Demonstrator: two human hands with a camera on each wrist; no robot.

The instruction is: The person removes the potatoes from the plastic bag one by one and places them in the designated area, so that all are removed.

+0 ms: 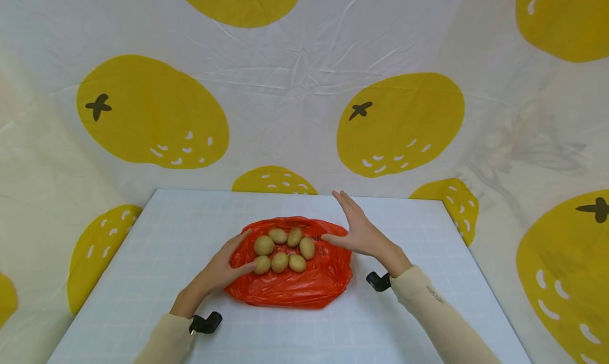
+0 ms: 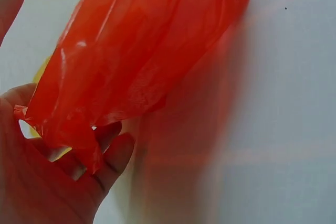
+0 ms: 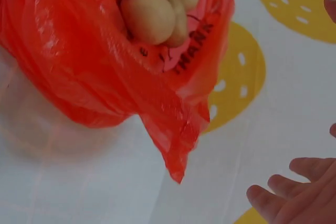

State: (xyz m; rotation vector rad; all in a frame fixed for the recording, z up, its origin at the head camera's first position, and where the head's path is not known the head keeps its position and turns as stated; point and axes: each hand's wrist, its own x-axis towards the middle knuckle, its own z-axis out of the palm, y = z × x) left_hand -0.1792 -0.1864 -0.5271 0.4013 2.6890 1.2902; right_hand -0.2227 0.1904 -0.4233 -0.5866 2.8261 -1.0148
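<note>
Seven potatoes (image 1: 279, 262) are seen arranged in a rough ring on a red plastic bag (image 1: 292, 290) at mid-desk (image 1: 285, 337). The left hand (image 1: 222, 265) is placed at the bag's left edge, fingers loosely extended, thumb apart, a bag corner draped across them. The right hand (image 1: 359, 233) is held beside the bag's right side, fingers and thumb widely spread, nothing grasped.

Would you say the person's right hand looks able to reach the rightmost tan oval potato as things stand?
Probably yes: the right hand is empty and close beside the rightmost tan oval potato, which lies exposed on the crinkled red plastic bag, and nothing visible blocks the way.
</note>
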